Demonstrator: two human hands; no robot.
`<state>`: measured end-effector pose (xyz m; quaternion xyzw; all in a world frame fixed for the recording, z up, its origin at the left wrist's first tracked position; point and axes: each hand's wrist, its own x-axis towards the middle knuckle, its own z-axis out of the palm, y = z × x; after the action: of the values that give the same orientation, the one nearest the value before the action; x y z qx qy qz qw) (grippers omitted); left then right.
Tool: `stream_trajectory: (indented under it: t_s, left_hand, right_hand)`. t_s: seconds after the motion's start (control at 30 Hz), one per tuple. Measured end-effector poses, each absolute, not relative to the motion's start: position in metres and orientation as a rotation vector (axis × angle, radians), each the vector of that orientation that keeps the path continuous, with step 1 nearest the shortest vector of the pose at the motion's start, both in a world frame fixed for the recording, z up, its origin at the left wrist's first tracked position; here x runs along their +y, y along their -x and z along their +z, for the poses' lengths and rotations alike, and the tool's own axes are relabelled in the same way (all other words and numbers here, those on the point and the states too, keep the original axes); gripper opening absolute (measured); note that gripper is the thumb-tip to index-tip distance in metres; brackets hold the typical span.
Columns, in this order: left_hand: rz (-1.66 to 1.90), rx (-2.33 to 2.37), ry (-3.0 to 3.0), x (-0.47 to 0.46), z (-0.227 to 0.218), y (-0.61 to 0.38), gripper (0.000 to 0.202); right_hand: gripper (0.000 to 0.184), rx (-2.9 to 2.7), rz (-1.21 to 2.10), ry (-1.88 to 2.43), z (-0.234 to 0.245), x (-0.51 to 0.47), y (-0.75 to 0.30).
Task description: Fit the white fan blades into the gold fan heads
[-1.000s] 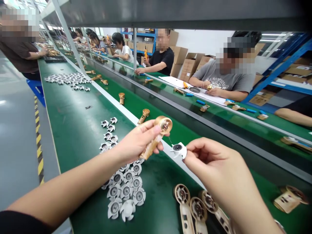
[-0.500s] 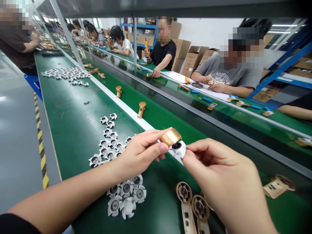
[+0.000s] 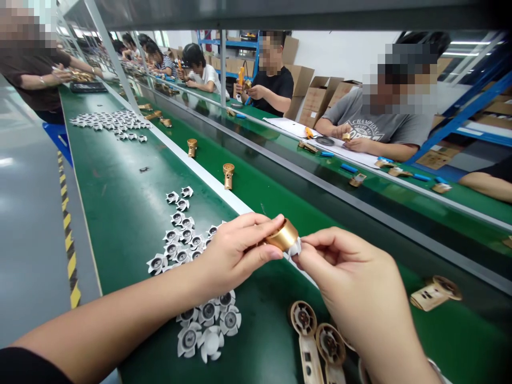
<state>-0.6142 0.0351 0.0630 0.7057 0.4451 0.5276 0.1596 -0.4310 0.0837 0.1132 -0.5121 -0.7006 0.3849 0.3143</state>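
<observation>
So the left hand (image 3: 234,248) is gripping a gold fan housing (image 3: 286,234), and its fingers are hiding most of whatever handle is there. The right hand (image 3: 344,266) is pinching a white fan impeller (image 3: 295,249) between thumb and finger, right at the housing's rim, up above the counter (image 3: 120,213). The gold ring is covering part of the impeller, so I can't tell if it's seated or just touching. The left forearm (image 3: 132,314) is blocking the middle of a spread of loose white impellers (image 3: 210,344). Near the right arm (image 3: 400,336), spare gold housings (image 3: 303,320) are running off the bottom of the view, partly covered. Across the way, a gray-shirted co-worker (image 3: 370,125) is holding a small gold part (image 3: 346,137), too tiny to make out.
</observation>
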Motion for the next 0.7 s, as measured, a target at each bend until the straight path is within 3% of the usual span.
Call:
stream_trajectory:
  t_s: [0.23, 0.37, 0.43, 0.57, 0.7]
  left_hand:
    - [1.569, 1.281, -2.065, 0.033, 0.059, 0.614, 0.050]
    - [1.561, 1.322, -1.887, 0.031, 0.064, 0.610, 0.035]
    - [1.546, 1.347, -1.721, 0.030, 0.067, 0.609, 0.024]
    - [1.543, 1.255, -1.448, 0.031, 0.068, 0.607, 0.025]
    - [1.559, 1.155, -1.382, 0.032, 0.066, 0.608, 0.025]
  right_hand:
    - [0.015, -1.441, 1.616, 1.159, 0.097, 0.099, 0.434]
    - [0.026, -1.183, 1.752, 1.148, 0.098, 0.094, 0.441]
    - [0.032, -1.109, 1.782, 1.128, 0.101, 0.090, 0.444]
    - [0.044, -1.187, 1.696, 1.064, 0.104, 0.081, 0.450]
    - [0.040, -1.331, 1.567, 1.010, 0.105, 0.075, 0.454]
